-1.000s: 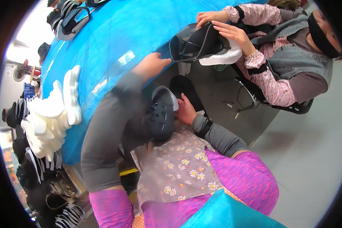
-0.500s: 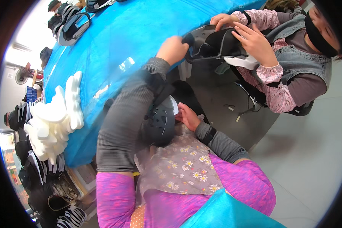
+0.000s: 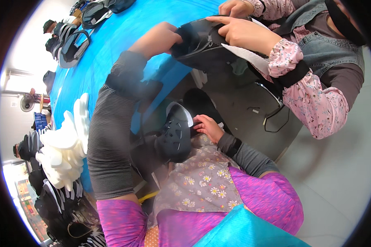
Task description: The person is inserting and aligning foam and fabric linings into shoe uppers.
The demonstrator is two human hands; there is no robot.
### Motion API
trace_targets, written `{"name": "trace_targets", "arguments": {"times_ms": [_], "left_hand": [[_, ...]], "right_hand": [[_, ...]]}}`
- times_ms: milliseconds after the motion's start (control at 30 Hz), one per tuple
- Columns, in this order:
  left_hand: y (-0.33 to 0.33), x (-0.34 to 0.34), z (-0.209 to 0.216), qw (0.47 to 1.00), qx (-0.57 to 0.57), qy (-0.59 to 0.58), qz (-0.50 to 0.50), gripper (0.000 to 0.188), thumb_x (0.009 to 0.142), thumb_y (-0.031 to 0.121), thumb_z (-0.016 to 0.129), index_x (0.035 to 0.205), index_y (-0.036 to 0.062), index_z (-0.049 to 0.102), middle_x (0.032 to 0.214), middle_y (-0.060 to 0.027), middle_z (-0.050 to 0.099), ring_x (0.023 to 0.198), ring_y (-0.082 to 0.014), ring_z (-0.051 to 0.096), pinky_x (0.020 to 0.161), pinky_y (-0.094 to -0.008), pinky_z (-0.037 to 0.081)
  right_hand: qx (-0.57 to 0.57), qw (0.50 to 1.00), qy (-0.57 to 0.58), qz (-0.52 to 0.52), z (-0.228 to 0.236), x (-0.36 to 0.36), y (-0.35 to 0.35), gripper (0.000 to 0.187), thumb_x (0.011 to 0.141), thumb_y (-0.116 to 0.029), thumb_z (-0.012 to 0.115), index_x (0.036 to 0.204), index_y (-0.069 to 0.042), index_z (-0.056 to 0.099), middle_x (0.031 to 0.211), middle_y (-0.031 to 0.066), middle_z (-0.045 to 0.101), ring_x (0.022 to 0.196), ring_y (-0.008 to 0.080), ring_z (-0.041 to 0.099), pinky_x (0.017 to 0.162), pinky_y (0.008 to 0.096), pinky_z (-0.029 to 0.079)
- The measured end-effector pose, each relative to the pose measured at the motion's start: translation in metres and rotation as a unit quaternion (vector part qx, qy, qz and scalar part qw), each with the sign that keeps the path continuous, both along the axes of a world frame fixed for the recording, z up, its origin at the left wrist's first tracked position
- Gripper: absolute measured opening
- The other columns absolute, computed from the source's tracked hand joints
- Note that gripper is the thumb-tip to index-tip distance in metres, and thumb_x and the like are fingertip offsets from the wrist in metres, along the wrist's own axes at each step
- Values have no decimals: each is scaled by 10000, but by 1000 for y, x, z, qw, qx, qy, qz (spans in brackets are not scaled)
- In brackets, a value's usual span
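My left hand (image 3: pixel 163 39) reaches far out and is closed on the near left edge of a black cap (image 3: pixel 198 55). A co-worker's two hands are on the same cap, one lying across it with a finger stretched over its opening. On my lap sits a dark cap (image 3: pixel 173 142) with small slits and a white-edged brim (image 3: pixel 184 113). My right hand (image 3: pixel 209 126) is beside that brim, fingers loosely bent and apart, the fingertips at its edge; I cannot tell whether they press on it.
A blue-covered table (image 3: pixel 111 61) runs along the left and far side. White foam-like curved pieces (image 3: pixel 64 148) are piled at its edge, with more caps (image 3: pixel 74 47) farther back. The co-worker (image 3: pixel 313 82) sits at the right. Dark caps and bands (image 3: pixel 57 193) fill the lower left.
My left hand and the black cap have shifted left and up in the picture. The co-worker's arm has come closer, its hand now flat over the cap. My right hand stays by the lap cap's brim.
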State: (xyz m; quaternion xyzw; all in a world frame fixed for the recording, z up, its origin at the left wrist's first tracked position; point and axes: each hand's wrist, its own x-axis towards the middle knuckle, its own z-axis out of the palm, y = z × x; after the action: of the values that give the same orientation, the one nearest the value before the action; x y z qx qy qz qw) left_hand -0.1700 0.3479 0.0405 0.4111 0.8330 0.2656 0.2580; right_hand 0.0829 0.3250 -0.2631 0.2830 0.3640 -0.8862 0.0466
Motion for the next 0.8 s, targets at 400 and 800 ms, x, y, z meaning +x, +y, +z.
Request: {"name": "trace_targets", "arguments": {"times_ms": [400,800], "left_hand": [[12,-25,-46,995,37,90,14,329,928,200,627,1181,2,697,842,-74,698,722,-121,604,680,-286,500],[13,0,-67,976,154,152,28,304,921,154,575,1188,53,680,964,-211,707,890,-327,664,817,-401,520]], "right_hand": [[-71,997,7,11,-7,-3,8,321,1011,-372,539,1172,-95,556,1194,52,591,983,184,601,865,333,479],[703,573,377,-188,237,6,82,152,778,-19,723,893,-75,640,875,64,664,780,276,636,729,372,507]]}}
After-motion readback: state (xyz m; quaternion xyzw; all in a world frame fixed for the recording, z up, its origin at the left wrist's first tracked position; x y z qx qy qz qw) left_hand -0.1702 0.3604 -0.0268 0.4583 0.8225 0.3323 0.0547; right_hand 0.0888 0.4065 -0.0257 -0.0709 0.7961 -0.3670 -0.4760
